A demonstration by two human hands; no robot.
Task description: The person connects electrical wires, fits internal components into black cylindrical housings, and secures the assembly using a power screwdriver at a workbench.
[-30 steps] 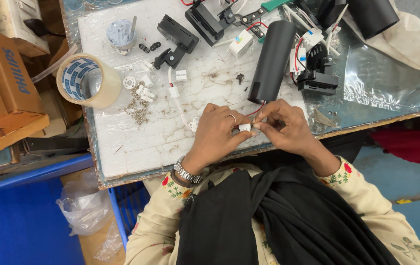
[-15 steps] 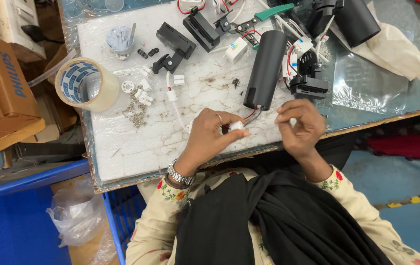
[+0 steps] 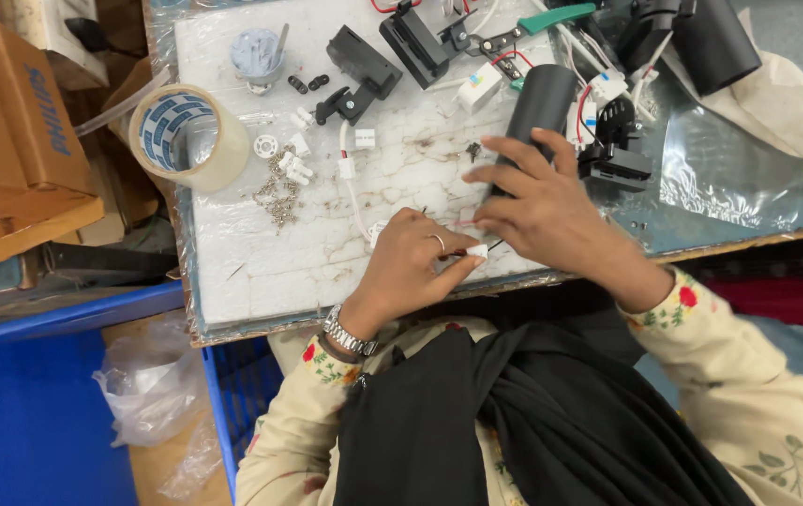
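Left hand (image 3: pixel 411 267) pinches small white connector (image 3: pixel 477 250) just below black tube (image 3: pixel 532 117); our right hand (image 3: pixel 542 206) spread, fingertips on tube's lower end. We judge thin wire could pull out of connector if tube rolls on worktop (image 3: pixel 261 244).

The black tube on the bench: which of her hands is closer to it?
Right. The right hand lies with its fingers spread on the black tube; the left hand sits below it, pinching a small white connector.
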